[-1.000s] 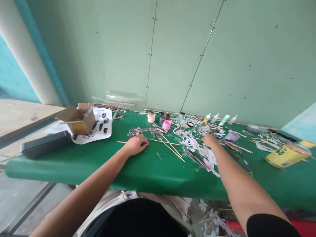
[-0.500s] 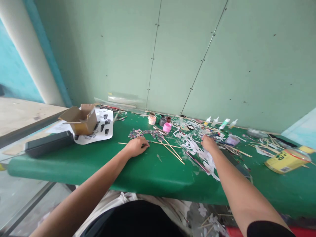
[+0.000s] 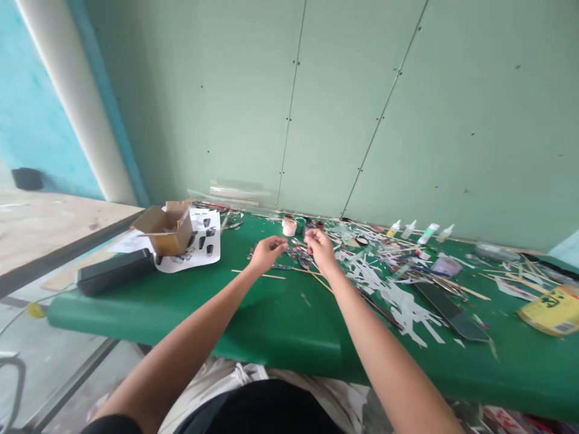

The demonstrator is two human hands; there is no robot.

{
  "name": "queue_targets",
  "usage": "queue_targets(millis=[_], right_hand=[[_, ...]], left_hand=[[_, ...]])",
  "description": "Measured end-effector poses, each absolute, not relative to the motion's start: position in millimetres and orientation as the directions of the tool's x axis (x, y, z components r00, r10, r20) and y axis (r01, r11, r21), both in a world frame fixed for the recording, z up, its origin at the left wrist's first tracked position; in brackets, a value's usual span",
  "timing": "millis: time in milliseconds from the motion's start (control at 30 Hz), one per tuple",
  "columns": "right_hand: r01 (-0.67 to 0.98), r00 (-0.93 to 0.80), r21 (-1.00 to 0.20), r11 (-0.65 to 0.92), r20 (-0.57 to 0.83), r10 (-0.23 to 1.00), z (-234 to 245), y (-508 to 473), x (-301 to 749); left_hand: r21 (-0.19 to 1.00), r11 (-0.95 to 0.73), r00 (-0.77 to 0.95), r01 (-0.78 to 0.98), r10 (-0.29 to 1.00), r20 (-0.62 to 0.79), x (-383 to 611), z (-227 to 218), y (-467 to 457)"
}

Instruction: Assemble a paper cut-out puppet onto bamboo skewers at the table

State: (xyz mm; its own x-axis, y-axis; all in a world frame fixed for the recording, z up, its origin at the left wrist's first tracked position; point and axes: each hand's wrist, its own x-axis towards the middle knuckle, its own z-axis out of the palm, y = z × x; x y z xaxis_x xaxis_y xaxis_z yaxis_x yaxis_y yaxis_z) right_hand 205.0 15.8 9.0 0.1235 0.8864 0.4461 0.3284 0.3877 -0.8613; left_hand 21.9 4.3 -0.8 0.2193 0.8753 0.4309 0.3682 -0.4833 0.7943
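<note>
My left hand (image 3: 268,253) is raised over the middle of the green table, its fingers pinched together; whatever may be between them is too small to make out. Facing it, my right hand (image 3: 319,247) is pinched too, in front of the paint jars, and its fingertips hide what they hold, if anything. Beneath and between the hands lies a band of small purple-grey speckled pieces (image 3: 289,258), partly covered by them. Thin wooden sticks (image 3: 260,274) rest on the table just below. A pale peach paint jar (image 3: 289,226) stands behind the hands.
White paper scraps (image 3: 398,292) and a dark flat strip (image 3: 452,310) lie to the right, with glue bottles (image 3: 427,234) behind. A yellow-labelled container (image 3: 549,310) is at far right. At left are a cardboard box (image 3: 169,232), a printed sheet (image 3: 208,247) and a dark case (image 3: 115,271).
My right hand has left the paper scraps and come left, close to my left hand. The left hand has lifted off the table. The view has turned slightly left.
</note>
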Motion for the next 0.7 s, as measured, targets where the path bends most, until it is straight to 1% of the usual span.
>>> queue_targets(millis=[133, 233, 467, 700], right_hand=[[0.116, 0.052, -0.891, 0.439, 0.447, 0.893, -5, 8, 172], [0.042, 0.021, -0.894, 0.446, 0.447, 0.894, -10, -1, 168], [0.047, 0.019, -0.874, 0.483, 0.484, 0.875, -12, -13, 169], [0.109, 0.041, -0.833, 0.543, 0.55, 0.834, -10, -14, 170]], left_hand=[[0.887, -0.391, 0.128, 0.244, 0.92, 0.37, 25, -5, 10], [0.923, -0.345, 0.139, 0.169, 0.936, 0.324, 24, -10, 1], [0.96, -0.273, 0.208, 0.059, 0.944, 0.256, 22, -7, -8], [0.959, -0.282, 0.206, 0.028, 0.941, 0.27, 24, -7, -9]])
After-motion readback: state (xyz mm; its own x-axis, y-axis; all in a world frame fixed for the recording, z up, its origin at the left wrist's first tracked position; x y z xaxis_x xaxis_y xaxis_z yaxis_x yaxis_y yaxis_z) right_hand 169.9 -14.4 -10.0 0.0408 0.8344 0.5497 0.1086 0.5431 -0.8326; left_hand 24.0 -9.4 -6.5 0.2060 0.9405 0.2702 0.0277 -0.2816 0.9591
